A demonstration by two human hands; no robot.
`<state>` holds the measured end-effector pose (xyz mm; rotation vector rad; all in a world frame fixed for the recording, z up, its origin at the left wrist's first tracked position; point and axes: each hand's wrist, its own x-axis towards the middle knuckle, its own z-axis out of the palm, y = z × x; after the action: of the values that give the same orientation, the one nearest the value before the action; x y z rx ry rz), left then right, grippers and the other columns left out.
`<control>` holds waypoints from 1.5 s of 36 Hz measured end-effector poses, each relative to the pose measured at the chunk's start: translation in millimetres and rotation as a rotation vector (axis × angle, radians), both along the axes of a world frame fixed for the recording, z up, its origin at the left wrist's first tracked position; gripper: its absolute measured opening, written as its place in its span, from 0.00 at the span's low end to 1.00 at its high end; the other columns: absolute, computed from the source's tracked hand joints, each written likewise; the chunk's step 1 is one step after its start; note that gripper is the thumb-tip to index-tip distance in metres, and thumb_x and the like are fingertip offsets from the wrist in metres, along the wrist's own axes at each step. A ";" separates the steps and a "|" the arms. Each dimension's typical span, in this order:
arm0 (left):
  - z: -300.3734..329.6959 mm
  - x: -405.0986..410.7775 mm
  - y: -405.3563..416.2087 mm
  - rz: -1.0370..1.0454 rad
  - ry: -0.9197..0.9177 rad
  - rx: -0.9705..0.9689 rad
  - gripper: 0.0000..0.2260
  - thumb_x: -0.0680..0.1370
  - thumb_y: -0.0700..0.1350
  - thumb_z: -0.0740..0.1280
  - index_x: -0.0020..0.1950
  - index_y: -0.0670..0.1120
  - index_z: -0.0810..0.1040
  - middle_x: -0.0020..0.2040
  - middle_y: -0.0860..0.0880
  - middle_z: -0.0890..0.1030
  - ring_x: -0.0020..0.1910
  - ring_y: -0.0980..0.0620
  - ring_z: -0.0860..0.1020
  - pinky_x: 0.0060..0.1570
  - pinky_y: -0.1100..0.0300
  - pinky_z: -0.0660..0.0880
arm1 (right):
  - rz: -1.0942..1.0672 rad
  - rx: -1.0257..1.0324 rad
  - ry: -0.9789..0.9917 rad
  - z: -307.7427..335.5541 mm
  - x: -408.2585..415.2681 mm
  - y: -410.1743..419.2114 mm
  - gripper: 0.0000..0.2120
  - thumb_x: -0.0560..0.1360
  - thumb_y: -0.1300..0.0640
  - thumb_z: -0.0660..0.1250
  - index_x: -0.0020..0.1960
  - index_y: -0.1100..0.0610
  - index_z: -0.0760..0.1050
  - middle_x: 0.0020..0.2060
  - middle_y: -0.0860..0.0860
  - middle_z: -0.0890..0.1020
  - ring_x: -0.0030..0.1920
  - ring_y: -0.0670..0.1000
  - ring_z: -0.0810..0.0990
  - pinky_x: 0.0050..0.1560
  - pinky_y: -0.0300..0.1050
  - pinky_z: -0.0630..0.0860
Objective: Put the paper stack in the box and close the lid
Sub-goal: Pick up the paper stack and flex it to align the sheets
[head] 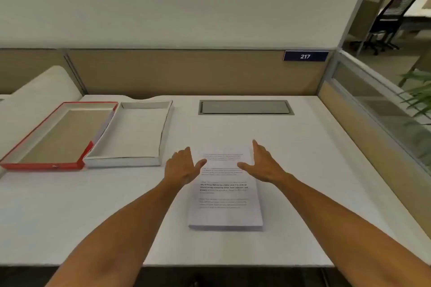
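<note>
A stack of white printed paper [225, 207] lies flat on the white desk, near the front middle. My left hand [180, 166] hovers at the stack's upper left edge, fingers apart, holding nothing. My right hand [262, 165] is over the stack's upper right corner, also spread and holding nothing. To the left stands a shallow white box [161, 137], open and with nothing inside. Its red lid [42, 165] lies upside down beside it, further left, touching the box.
The white desk [314, 170] ends at a tan partition behind and a glass panel on the right. A grey cable hatch [246, 107] is set into the desk at the back. A blue sign [305, 56] reads 217. A white cushion [44, 86] sits far left.
</note>
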<state>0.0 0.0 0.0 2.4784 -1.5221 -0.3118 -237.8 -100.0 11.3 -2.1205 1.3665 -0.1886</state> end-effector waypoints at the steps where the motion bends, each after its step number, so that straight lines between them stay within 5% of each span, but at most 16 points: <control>1: -3.8 -0.5 1.2 0.006 0.025 0.017 0.36 0.75 0.68 0.59 0.72 0.42 0.65 0.68 0.42 0.75 0.65 0.41 0.74 0.60 0.46 0.73 | -0.014 0.015 -0.007 -3.3 1.1 2.5 0.49 0.75 0.40 0.69 0.81 0.57 0.44 0.80 0.57 0.55 0.79 0.60 0.57 0.74 0.58 0.61; 7: -33.4 -10.9 5.7 0.010 0.123 0.043 0.34 0.76 0.68 0.59 0.71 0.44 0.65 0.68 0.43 0.75 0.64 0.42 0.76 0.61 0.47 0.72 | -0.101 0.177 -0.019 -27.1 3.0 16.1 0.38 0.74 0.43 0.72 0.75 0.58 0.59 0.71 0.59 0.71 0.70 0.60 0.72 0.68 0.59 0.73; 15: -55.3 -23.6 8.0 0.130 0.225 0.038 0.32 0.76 0.65 0.61 0.68 0.42 0.67 0.65 0.42 0.72 0.62 0.42 0.72 0.58 0.48 0.73 | -0.351 0.336 -0.028 -53.2 8.9 17.7 0.40 0.72 0.42 0.73 0.75 0.61 0.60 0.70 0.60 0.70 0.70 0.61 0.70 0.69 0.59 0.72; 22: -60.9 -34.2 4.3 0.246 0.534 0.004 0.29 0.77 0.58 0.67 0.68 0.38 0.67 0.68 0.38 0.68 0.66 0.37 0.68 0.64 0.45 0.68 | -0.454 0.376 -0.021 -63.4 19.5 21.0 0.40 0.70 0.45 0.75 0.73 0.62 0.62 0.69 0.60 0.69 0.69 0.61 0.70 0.67 0.57 0.73; 37: -51.1 -21.8 -35.9 0.553 0.877 0.144 0.33 0.74 0.58 0.69 0.71 0.40 0.66 0.70 0.38 0.68 0.67 0.38 0.69 0.66 0.45 0.70 | -0.376 0.349 0.164 -62.8 28.6 13.1 0.23 0.67 0.51 0.75 0.57 0.59 0.73 0.57 0.58 0.74 0.52 0.57 0.79 0.50 0.48 0.82; 44: -48.1 -3.9 -45.4 0.504 1.034 0.183 0.30 0.76 0.52 0.69 0.72 0.39 0.66 0.71 0.39 0.69 0.69 0.38 0.69 0.62 0.49 0.70 | -0.380 0.401 0.167 -64.5 29.2 5.2 0.26 0.67 0.51 0.77 0.60 0.61 0.75 0.58 0.59 0.77 0.52 0.57 0.81 0.54 0.50 0.83; 47: -54.0 -1.3 -42.5 0.507 1.102 0.145 0.27 0.74 0.51 0.69 0.69 0.38 0.70 0.66 0.39 0.74 0.62 0.39 0.75 0.63 0.44 0.74 | -0.387 0.408 0.167 -64.4 29.2 5.1 0.25 0.67 0.52 0.77 0.60 0.61 0.75 0.58 0.59 0.78 0.52 0.57 0.82 0.54 0.51 0.83; 54: -60.0 -4.1 -39.5 0.534 1.035 0.137 0.35 0.69 0.58 0.70 0.70 0.41 0.67 0.66 0.41 0.70 0.62 0.40 0.74 0.61 0.43 0.76 | -0.421 0.424 0.142 -67.0 28.2 3.3 0.25 0.66 0.52 0.79 0.58 0.59 0.74 0.60 0.59 0.78 0.53 0.57 0.81 0.55 0.51 0.82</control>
<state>-4.1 -39.5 -60.0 2.0740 -0.4195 -1.3325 -209.6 -96.7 -55.6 -1.5091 1.7491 0.0842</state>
